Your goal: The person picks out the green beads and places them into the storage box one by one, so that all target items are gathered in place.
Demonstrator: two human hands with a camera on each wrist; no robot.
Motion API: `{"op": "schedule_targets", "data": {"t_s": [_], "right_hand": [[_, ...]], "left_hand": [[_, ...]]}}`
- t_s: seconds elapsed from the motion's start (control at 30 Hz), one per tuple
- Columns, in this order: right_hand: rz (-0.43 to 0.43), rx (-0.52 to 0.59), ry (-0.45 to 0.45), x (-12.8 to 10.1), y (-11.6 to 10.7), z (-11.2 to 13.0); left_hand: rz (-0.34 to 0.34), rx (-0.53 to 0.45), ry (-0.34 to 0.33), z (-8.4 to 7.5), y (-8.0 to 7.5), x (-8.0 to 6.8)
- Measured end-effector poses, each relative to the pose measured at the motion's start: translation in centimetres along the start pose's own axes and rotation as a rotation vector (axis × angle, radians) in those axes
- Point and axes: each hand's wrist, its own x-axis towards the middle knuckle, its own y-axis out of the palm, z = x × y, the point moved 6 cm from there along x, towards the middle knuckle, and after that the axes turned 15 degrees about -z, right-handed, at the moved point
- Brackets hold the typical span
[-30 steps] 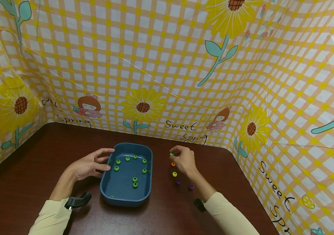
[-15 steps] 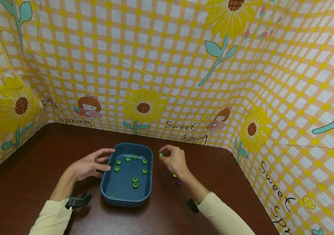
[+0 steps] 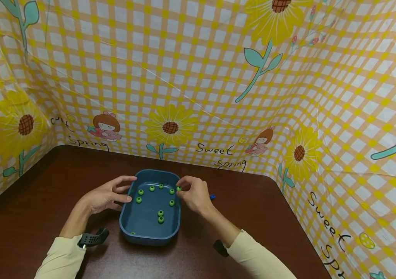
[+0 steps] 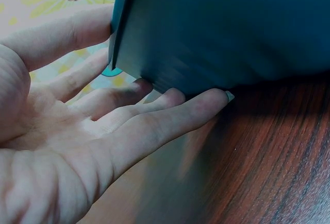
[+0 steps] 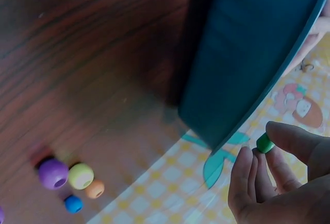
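Note:
A blue tray (image 3: 149, 226) sits on the brown table with several green beads (image 3: 160, 216) lying in it. My right hand (image 3: 184, 191) pinches a green bead (image 3: 179, 188) between thumb and fingers, just above the tray's right rim. The right wrist view shows that green bead (image 5: 265, 143) held at the fingertips beside the tray's wall (image 5: 247, 54). My left hand (image 3: 119, 190) lies open against the tray's left side. In the left wrist view its straight fingers (image 4: 170, 118) touch the tray's outer wall (image 4: 221, 28).
A blue bead (image 3: 212, 197) lies on the table right of my right hand. Purple (image 5: 53, 173), yellow (image 5: 81, 175), orange (image 5: 95, 188) and blue (image 5: 73, 204) beads lie loose on the table. Patterned cloth walls (image 3: 198, 97) close in three sides.
My right hand has carried the green bead leftward, from over the loose beads to the tray's right rim. The left hand and the tray have stayed put.

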Motion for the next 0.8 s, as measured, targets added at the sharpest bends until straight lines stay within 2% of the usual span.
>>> {"op": "schedule_targets", "data": {"t_s": [0.37,0.8], "right_hand": [[0.074,0.03,-0.052,-1.0,1.9,1.3],[0.112,0.032,-0.034,-1.5,3.1,1.2]], "left_hand": [[0.012,-0.01,0.005,0.0,0.0,0.0],[-0.002,-0.008,-0.006,0.1,-0.1,0.0]]}}
